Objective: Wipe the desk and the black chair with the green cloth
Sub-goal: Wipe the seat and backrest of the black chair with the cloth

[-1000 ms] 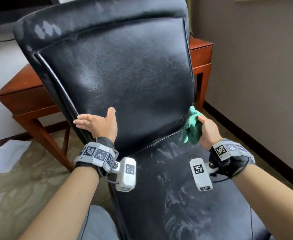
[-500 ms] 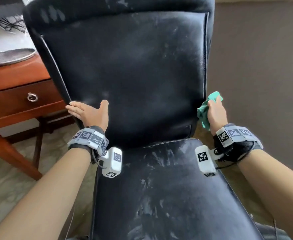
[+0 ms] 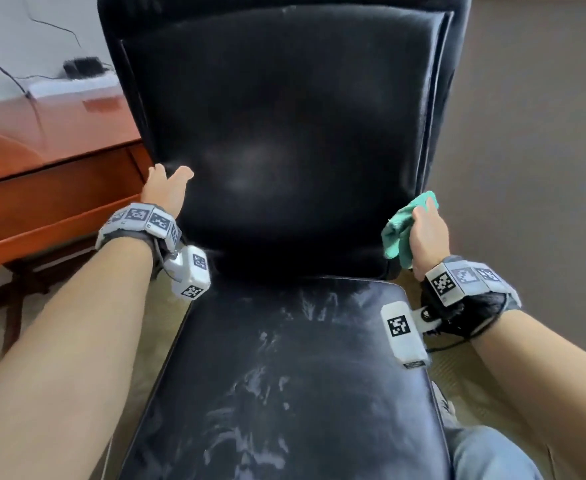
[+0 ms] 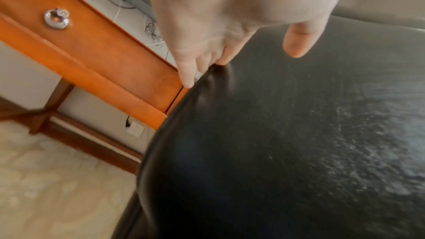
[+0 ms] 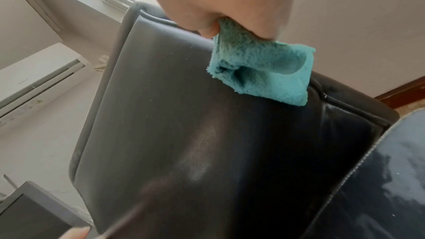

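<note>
— Black chair (image 3: pixel 284 150) dead centre, backrest at twelve o'clock, seat at six, streaked pale. Desk (image 3: pixel 52 133) at nine o'clock.

— Left hand (image 3: pixel 165 190)?

— Fingers straight, touching backrest's nine o'clock edge.

— Right hand (image 3: pixel 426 233)?

— Clenched round green cloth (image 3: pixel 400 228), bunched beside backrest's three o'clock edge.

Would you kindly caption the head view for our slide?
Right hand grips green cloth beside black chair; left hand touches its edge.
</note>
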